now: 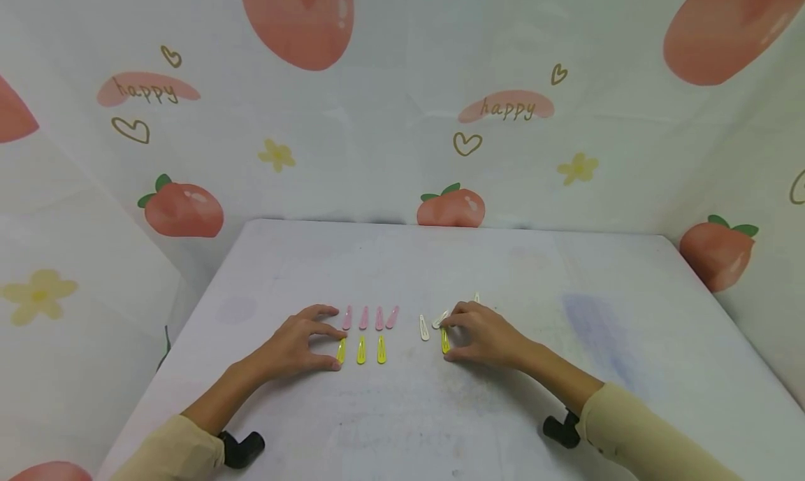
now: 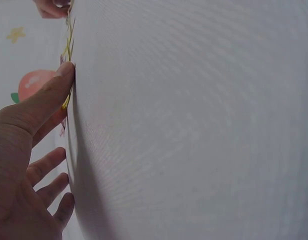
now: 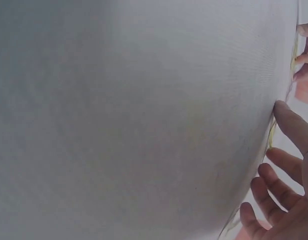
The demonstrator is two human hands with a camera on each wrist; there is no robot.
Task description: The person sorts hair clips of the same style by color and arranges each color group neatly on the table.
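Observation:
On the white table lie small snap hair clips in pink, yellow and white. My left hand [image 1: 295, 341] holds the leftmost yellow hair clip [image 1: 342, 351] end to end, thumb at its lower end and index finger at its top. Two more yellow clips [image 1: 361, 350] lie to its right, below a row of several pink hair clips [image 1: 364, 318]. With thumb and index finger my right hand [image 1: 484, 335] pinches another yellow hair clip [image 1: 445, 341] the same way. Beside it lies a white hair clip [image 1: 424, 327]; other white clips are partly hidden by that hand.
The table [image 1: 402, 418] reaches back to a printed cloth [image 1: 377, 145] with peaches and lettering, which also hangs along both sides. Each wrist carries a black camera mount [image 1: 242, 449] low over the table.

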